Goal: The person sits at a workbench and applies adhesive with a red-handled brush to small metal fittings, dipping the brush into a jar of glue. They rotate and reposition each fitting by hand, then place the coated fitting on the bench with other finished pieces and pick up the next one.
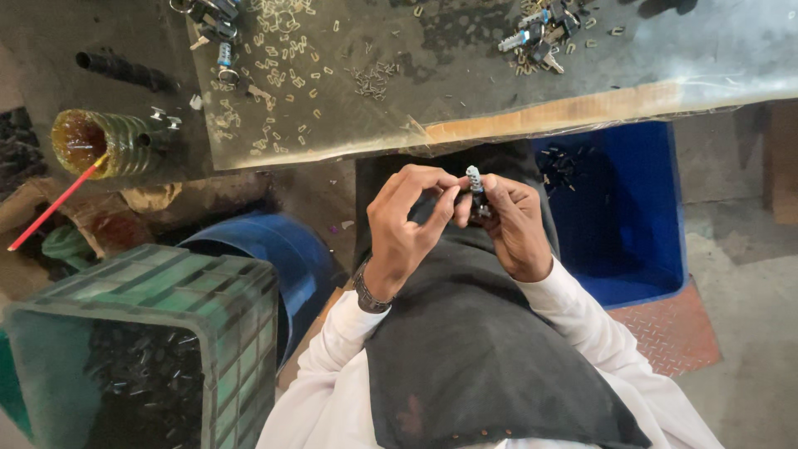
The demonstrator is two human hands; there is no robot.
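Over my lap, just below the workbench edge, both hands meet on a small metal lock cylinder (475, 180). My right hand (517, 224) grips its dark lower part, with the silvery ridged end sticking up. My left hand (407, 218) pinches the cylinder's upper end between thumb and fingertips; a dark band sits on that wrist. White sleeves and a dark apron (482, 349) fill the lower frame.
The workbench (465, 83) carries several small metal clips, pins and keyed lock parts (536, 37). A green crate (166, 333) of dark parts stands at left beside a blue drum (274, 245). A blue bin (623, 216) sits at right. A green cup with a red stick (100, 145) is far left.
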